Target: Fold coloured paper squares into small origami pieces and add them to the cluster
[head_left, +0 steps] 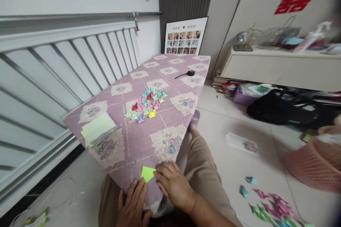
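A bright yellow-green piece of folded paper [147, 173] lies flat near the front end of the cloth-covered table [138, 133]. My left hand [133, 202] rests at its lower left edge, fingers stretched and fingertips touching the paper. On its right side my right hand [173, 182] lies with the fingers extended, fingertips at the paper's right corner. Farther up the table stand several small folded paper pieces [145, 103] in pink, green, blue, red, yellow and purple. A stack of paper sheets [99, 127], pale green on top, sits at the table's left edge.
A black round object with a strap [190, 73] lies toward the table's far end. White railing [80, 60] runs along the left. On the floor at right are more folded pieces [279, 205], a clear plastic box [242, 144], a pink basket [314, 163] and a black bag [282, 108].
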Tool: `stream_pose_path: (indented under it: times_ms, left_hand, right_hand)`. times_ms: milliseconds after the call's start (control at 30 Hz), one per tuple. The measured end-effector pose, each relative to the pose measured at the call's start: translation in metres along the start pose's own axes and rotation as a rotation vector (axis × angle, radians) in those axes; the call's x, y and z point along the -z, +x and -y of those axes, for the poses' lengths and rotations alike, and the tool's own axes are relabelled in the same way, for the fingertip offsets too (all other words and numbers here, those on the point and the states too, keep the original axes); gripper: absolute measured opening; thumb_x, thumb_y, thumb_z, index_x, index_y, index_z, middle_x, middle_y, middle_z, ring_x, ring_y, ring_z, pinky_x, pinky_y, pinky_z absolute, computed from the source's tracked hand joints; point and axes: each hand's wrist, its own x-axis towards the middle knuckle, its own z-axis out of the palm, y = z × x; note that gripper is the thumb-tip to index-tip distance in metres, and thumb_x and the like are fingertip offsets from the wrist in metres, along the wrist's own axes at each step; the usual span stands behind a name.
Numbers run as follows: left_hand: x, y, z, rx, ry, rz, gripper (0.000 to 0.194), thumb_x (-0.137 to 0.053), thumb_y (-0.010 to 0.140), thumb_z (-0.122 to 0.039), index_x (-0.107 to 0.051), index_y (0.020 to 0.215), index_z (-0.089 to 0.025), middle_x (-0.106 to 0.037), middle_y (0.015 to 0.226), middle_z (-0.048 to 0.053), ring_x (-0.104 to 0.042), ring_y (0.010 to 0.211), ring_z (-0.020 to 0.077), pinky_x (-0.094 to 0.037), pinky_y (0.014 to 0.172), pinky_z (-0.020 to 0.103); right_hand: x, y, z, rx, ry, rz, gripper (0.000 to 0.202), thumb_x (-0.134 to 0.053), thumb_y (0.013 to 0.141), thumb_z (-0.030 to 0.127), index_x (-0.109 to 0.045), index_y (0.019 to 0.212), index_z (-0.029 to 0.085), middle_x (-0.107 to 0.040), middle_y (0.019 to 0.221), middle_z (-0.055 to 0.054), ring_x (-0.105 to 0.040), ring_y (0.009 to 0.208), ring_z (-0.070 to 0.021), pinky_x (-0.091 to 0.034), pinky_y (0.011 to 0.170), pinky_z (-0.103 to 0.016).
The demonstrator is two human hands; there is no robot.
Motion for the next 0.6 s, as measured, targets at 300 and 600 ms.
stream_pose_path:
  times_ms: [300,600]
  left_hand:
    - [0.010,0.020,-0.016,0.195,-0.119,0.067,0.070,-0.053,0.078,-0.060,-0.047,0.137,-0.022,-0.058,0.129,0.011,-0.044,0.116,0.0332,-0.013,0.102,0.052]
    - [0.015,0.030,-0.029,0.319,-0.182,0.008,0.068,-0.057,0.075,-0.060,-0.053,0.130,-0.021,-0.059,0.125,0.013,-0.044,0.114,0.0363,-0.013,0.103,0.057]
  right_hand:
    - [0.004,0.005,0.001,-0.116,0.093,0.055,0.027,-0.058,0.087,0.015,-0.063,0.110,0.028,-0.067,0.106,-0.002,-0.054,0.104,-0.0227,-0.028,0.100,-0.045]
    - [-0.001,0.076,0.009,-0.258,0.105,0.169,0.011,-0.072,0.079,0.026,-0.062,0.076,0.022,-0.064,0.081,0.001,-0.055,0.084,-0.0187,-0.027,0.077,-0.033]
